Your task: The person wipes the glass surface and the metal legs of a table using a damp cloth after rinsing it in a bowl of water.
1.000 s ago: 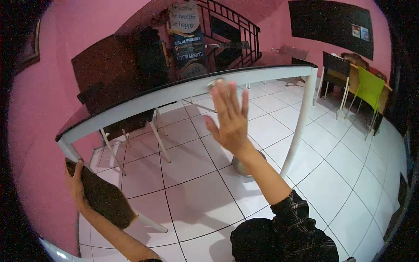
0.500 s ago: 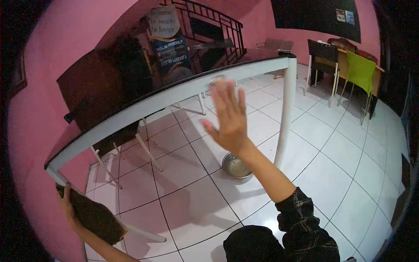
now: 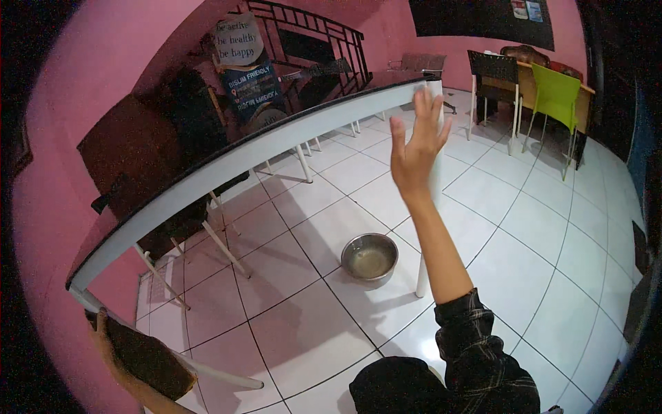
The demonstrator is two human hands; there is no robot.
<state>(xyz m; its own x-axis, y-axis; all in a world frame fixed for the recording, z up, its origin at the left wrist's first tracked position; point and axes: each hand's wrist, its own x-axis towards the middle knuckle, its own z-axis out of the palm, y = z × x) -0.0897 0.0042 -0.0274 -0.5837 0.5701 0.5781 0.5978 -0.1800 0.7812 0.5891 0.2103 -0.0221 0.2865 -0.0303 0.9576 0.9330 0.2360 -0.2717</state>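
At the right corner of the dark-topped table (image 3: 296, 131), its white front rail (image 3: 207, 177) seems touched by the open right hand (image 3: 418, 152), fingers spread; whether anything is pressed beneath cannot be told. At lower left, a dark brown panel (image 3: 153, 360) is gripped by the left hand (image 3: 110, 353), perhaps for steadiness. A metal bowl (image 3: 372, 281) of cloudy liquid is set on floor tiles (image 3: 310, 303), seemingly for easy reach.

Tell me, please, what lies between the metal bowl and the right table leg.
The head view shows only white tiled floor between the bowl and that leg.
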